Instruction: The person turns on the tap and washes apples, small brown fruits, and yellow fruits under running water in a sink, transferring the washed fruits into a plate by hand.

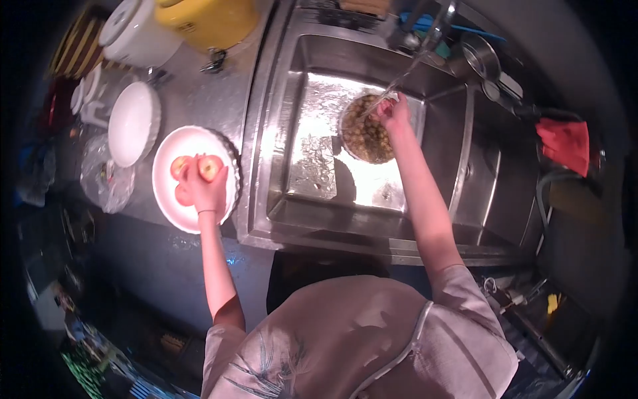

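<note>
At the left, a white bowl [163, 193] with a wavy rim stands on the counter, with reddish-yellow apples [178, 166] in it. My left hand [209, 193] reaches into this bowl, its fingers and thumb closed round one apple [210, 167]. In the sink, a round bowl [344, 141] is filled with small green-brown round fruits [369, 136]. Over that bowl's right rim, my right hand [395, 114] has its fingers curled together under the running water [403, 74]. Something reddish shows at those fingers, but I cannot tell what they hold.
The steel sink [282, 133] has a second basin [502, 166] at its right. A faucet [438, 30] reaches in from the back. A white dish [135, 124], a plastic bag [106, 176] and a yellow container [209, 23] stand left. Red gloves [563, 145] hang at the right.
</note>
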`<state>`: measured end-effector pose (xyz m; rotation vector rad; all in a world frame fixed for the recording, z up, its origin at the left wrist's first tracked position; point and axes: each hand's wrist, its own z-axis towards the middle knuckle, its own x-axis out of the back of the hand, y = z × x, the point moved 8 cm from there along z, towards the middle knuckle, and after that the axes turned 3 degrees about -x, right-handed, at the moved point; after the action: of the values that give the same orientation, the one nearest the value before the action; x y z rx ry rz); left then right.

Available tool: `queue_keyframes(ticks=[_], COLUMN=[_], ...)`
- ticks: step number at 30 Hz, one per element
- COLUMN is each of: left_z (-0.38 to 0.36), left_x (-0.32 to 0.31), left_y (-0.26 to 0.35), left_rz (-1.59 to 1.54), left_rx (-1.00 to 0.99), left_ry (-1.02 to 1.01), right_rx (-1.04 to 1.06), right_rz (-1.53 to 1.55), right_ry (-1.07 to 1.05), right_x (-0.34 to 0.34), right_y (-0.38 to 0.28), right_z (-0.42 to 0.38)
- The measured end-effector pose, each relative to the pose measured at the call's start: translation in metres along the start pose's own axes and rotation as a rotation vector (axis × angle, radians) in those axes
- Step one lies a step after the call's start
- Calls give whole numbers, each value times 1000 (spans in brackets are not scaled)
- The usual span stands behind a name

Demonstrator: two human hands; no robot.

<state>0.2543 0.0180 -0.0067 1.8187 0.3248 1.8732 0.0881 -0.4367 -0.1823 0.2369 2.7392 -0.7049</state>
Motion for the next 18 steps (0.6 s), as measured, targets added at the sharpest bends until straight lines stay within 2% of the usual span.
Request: queue_keyframes(ticks=[2,3,4,5,6,8,9,10,11,12,13,14,15,16,18], left_z=[8,8,9,4,2,-7,-9,-15,-18,-27,-35,-46,-57,-67,-86], left_x=[-5,0,10,29,35,36,29,14,-1,-17,-30,-42,-50,-55,-63], left_y=[-19,-14,-8,23,36,71,85,92,109,130,147,155,172,184,202], left_rz=[80,-63,-203,-137,-156,-480,-369,-342,-339,-333,-402,-417,-421,-421,-395], left_rx=[-85,-64,-36,-48,-158,-165,-212,-298,-318,-339,-358,-321,-357,-391,-593], left_ry=[42,93,138,265,333,372,315,298,225,152,103,49,-11,-74,-134], right_rx=[210,314,359,400,440,552,634,672,643,856,845,806,1073,912,690], right_rz=[-18,-28,-104,-183,-263,-482,-849,-883,-925,-1077,-1287,-1366,-1308,-1414,-1815], right_ry=[7,11,76,145,214,331,385,206,122,44,105,7,-84,29,165], right_x=[34,52,77,104,129,177,188,169,141,117,88,66,65,53,38], right_y=[-23,-31,-36,-40,-43,-33,-27,-17,-13,-12,-16,-13,1,-3,3], right_z=[13,21,30,39,47,95,125,118,95,95,66,62,97,84,86])
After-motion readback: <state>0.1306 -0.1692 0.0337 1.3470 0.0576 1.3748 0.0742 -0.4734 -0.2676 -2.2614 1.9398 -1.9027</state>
